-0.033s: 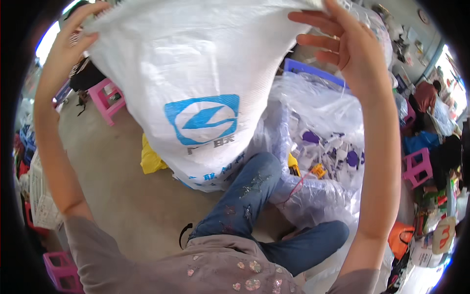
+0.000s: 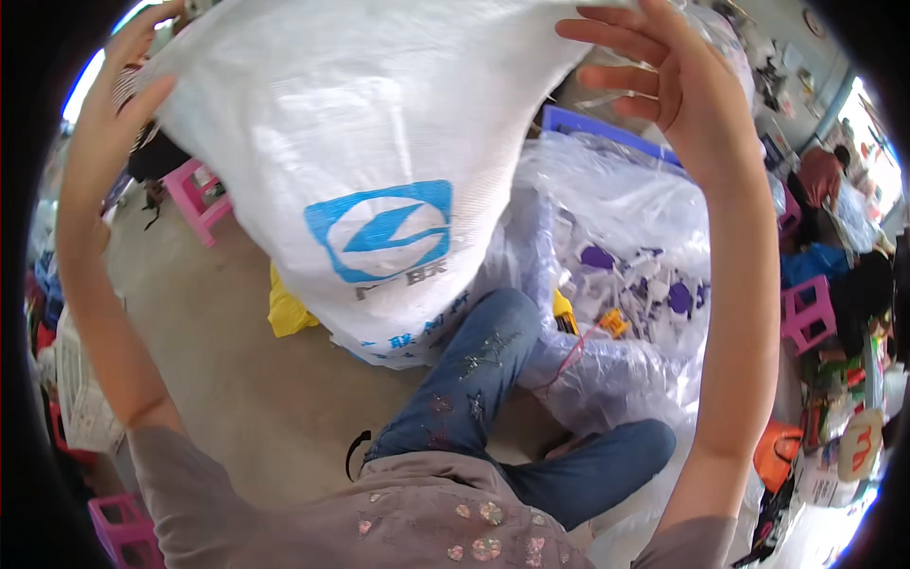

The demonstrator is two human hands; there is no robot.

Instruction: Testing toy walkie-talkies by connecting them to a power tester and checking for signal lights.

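- Sack (image 2: 379,123): creased white woven plastic, narrowing downward, upright beside a film-lined crate (image 2: 607,131).
- Left hand (image 2: 118,90): thumb and fingers apart near its edge; grip unclear.
- Right hand (image 2: 678,81): half-open, fingers loosely bent; grip unclear.

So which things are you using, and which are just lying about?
Seem to be in use:
white sack, with the left hand and right hand at its upper edges
probably the plastic-lined crate of small pieces beside it

Seem just lying about:
pink stools
yellow bundle
orange bag
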